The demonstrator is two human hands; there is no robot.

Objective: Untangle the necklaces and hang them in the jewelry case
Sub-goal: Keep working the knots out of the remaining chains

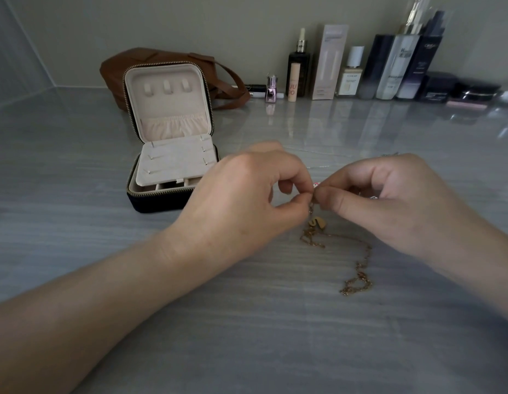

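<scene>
Left hand (241, 194), right hand (394, 194) pinch gold necklace (359, 268) above "S" pendant (315, 221); tube (293, 82) reads "JU".

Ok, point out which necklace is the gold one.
The gold chain trailing toward the camera from where the left hand and right hand pinch, carrying the letter pendant; the thin chains beyond them look silvery.

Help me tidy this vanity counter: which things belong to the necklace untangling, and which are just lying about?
Job: gold necklace, pinched by left hand and right hand; open jewelry case.
Lying about: brown bag; pink lipstick; row of cosmetic bottles.
</scene>
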